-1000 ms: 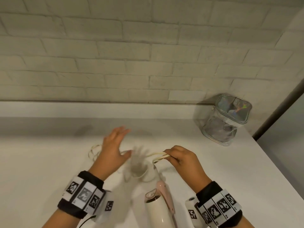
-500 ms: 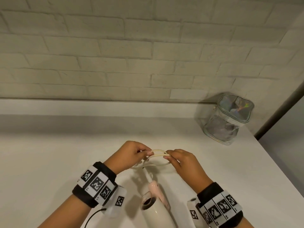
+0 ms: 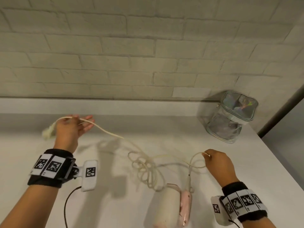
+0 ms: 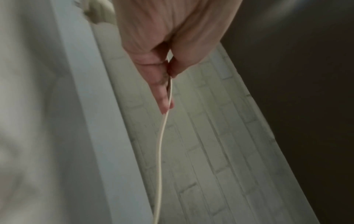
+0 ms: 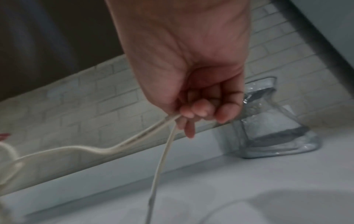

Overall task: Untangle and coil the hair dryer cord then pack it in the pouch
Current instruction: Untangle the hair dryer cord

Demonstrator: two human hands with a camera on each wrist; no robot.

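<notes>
The left hand [image 3: 70, 129] pinches the thin cream hair dryer cord [image 3: 113, 134] near its plug end, other fingers loose; the right hand [image 3: 218, 163] clamps a loop by the white-and-pink hair dryer [image 3: 169, 206] below it. Tangled loops hang between the hands — draw apart slowly, feeding slack. The clear zipped plastic pouch [image 3: 230, 119] stands beyond the right hand, untouched

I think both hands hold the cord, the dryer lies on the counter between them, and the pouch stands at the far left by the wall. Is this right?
Not quite: the pouch stands at the far right by the wall, as the head view shows. The rest holds: the left hand and right hand hold the cord, and the dryer lies on the counter between them.
</notes>
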